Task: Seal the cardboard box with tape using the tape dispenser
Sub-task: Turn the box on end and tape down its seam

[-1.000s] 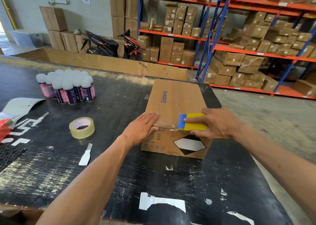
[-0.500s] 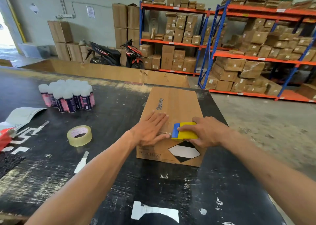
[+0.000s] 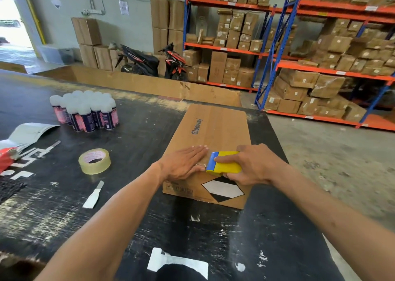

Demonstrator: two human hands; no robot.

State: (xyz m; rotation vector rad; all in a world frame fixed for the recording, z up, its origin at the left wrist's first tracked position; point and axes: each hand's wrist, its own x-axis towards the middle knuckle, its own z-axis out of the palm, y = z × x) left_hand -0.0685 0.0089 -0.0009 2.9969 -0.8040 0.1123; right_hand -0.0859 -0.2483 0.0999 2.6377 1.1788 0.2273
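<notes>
A brown cardboard box (image 3: 215, 127) printed "Glodway" lies flat on the black table, its near end showing a black-and-white diamond label. My left hand (image 3: 183, 162) rests flat, fingers together, on the box top near its close edge. My right hand (image 3: 252, 165) grips a yellow and blue tape dispenser (image 3: 224, 165) pressed on the box top, its blue end touching my left fingertips. A short strip of clear tape shows between the two hands.
A spare roll of clear tape (image 3: 94, 161) and a small blade (image 3: 94, 195) lie left of the box. A cluster of several spray cans (image 3: 85, 112) stands farther left. The table edge (image 3: 299, 184) runs close on the right. Shelves of cartons stand behind.
The dispenser has slid left along the box's near end until it meets my left hand. The view has shifted slightly; the box looks unmoved.
</notes>
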